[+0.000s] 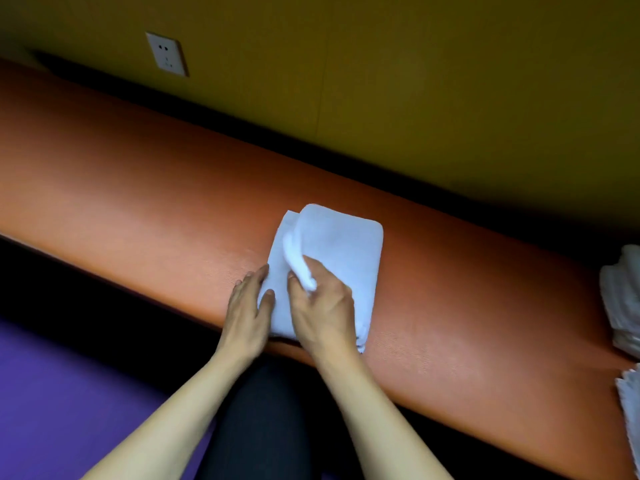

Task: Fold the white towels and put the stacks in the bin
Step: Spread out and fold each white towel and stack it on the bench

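Observation:
A white towel (pixel 341 251) lies partly folded on the orange padded bench (pixel 138 188), near its front edge. My left hand (pixel 247 308) rests flat on the towel's left edge, fingers spread and pressing down. My right hand (pixel 322 306) pinches a raised fold of the same towel between thumb and fingers, lifting that flap over the lower layer. No bin is in view.
More white towels (pixel 621 299) sit in a loose pile at the bench's right end, with another piece (pixel 632 403) below them at the frame edge. A yellow wall with a socket (pixel 167 54) runs behind the bench. Purple floor (pixel 69 393) lies at lower left.

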Demonstrator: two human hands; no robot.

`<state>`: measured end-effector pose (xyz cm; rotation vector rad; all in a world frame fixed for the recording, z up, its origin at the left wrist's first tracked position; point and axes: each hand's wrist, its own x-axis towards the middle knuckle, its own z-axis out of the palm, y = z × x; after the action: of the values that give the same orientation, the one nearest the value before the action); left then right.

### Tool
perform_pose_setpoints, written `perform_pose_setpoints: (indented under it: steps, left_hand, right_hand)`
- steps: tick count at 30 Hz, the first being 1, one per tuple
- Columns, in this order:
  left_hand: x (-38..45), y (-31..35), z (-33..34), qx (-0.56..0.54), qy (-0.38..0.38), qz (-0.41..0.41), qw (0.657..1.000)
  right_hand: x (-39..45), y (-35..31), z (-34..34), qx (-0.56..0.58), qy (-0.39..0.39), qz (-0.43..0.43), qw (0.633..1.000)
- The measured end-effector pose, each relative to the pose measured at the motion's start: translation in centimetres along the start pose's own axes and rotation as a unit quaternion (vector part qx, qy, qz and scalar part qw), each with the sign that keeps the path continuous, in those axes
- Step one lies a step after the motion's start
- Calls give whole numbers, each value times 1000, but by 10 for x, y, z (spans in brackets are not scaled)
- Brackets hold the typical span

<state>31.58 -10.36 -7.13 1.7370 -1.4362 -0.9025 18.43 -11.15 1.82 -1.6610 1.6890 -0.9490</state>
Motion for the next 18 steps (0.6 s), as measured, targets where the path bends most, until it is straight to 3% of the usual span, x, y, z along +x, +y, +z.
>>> perform_pose_setpoints:
  steps: [6, 11, 12, 13, 15, 18]
  left_hand:
    - [7, -5, -13, -193, -11, -63, 979]
    - [18, 11, -28, -292, 63, -110, 948]
    - [21, 14, -34, -268, 74, -120, 953]
    - [21, 19, -39, -204, 70, -109, 970]
    - [13, 30, -42, -58, 36, -13, 998]
    - [0, 37, -31, 92, -77, 69, 990]
  right_hand:
    - [-16, 11, 18, -54, -88, -81, 991]
    - [-11, 7, 8, -81, -284, 37, 955]
    - [-8, 4, 5, -60, -297, 60, 951]
    - [-7, 3, 3, -39, -285, 64, 955]
    - [-7, 9, -4, -40, -180, 26, 982]
    - [-7, 39, -20, -156, -6, 0, 988]
